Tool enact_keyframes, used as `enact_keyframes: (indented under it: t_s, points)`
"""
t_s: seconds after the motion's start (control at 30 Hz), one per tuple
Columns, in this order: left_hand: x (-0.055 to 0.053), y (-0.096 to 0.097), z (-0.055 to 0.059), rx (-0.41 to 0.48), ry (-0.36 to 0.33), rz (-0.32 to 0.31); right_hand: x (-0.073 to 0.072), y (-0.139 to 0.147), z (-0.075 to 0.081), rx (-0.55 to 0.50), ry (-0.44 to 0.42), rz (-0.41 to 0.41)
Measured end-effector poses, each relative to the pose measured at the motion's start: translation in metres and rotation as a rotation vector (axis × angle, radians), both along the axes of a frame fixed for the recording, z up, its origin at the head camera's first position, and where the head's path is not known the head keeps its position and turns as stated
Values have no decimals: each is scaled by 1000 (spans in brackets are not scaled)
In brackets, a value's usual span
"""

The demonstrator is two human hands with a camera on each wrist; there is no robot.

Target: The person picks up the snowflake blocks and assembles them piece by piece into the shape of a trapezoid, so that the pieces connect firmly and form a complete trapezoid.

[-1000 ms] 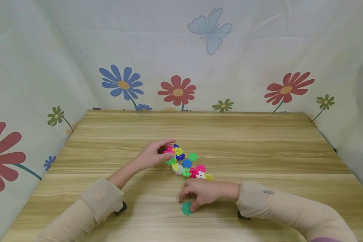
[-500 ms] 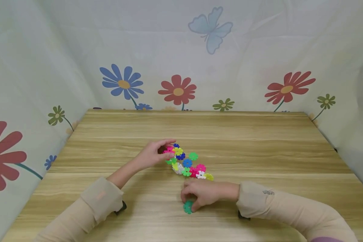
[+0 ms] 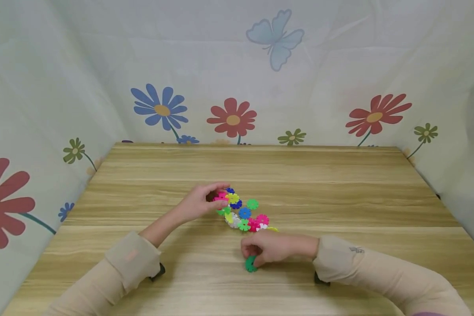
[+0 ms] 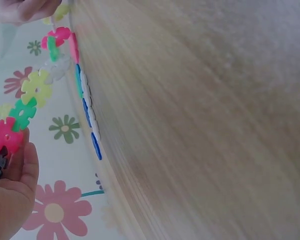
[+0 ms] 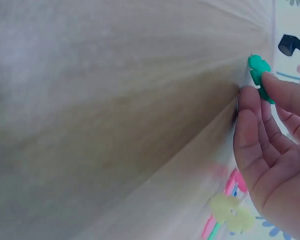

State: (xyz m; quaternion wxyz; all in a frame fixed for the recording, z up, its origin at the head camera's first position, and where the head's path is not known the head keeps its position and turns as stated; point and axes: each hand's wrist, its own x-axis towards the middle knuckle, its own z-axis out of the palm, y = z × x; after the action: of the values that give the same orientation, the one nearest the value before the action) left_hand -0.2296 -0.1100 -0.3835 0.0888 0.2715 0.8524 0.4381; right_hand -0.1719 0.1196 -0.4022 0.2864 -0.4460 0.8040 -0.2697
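Observation:
My left hand holds the far end of a chain of linked snowflake discs, thumb and fingers around a pink disc. The chain runs through green, yellow, white and pink discs toward my right hand. Between right thumb and fingertips a dark green snowflake disc is pinched, just over the table near its front. In the right wrist view this green disc is tilted nearly edge-on. My right hand partly hides the chain's near end, where a bit of yellow disc shows.
Beside the chain lie more discs on the wooden table, among them a light green disc, a blue disc and a dark blue disc. A flower-printed cloth hangs behind and at both sides.
My right hand has moved slightly right and away from the table's front edge with the green disc, covering more of the chain's near end. The left hand stays about where it was.

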Motion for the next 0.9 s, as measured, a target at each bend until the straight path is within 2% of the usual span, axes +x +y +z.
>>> enact_keyframes:
  t_s: [0.1, 0.23, 0.37, 0.43, 0.67, 0.9]
  points:
    - [3, 1, 2, -13, -5, 14, -3, 4, 0, -57, -96, -27]
    - [13, 5, 18, -13, -12, 19, -10, 10, 4, -118, -259, -90]
    - [20, 8, 28, 7, -13, 5, -18, 15, 10, -177, -328, -149]
    - [20, 8, 27, 18, -11, -1, -22, 17, 14, -205, -323, -180]
    - [10, 5, 4, 46, -5, -18, -33, 21, 30, -282, -305, -319]
    - [14, 7, -1, 64, 34, -28, -40, 22, 36, -368, -350, -497]
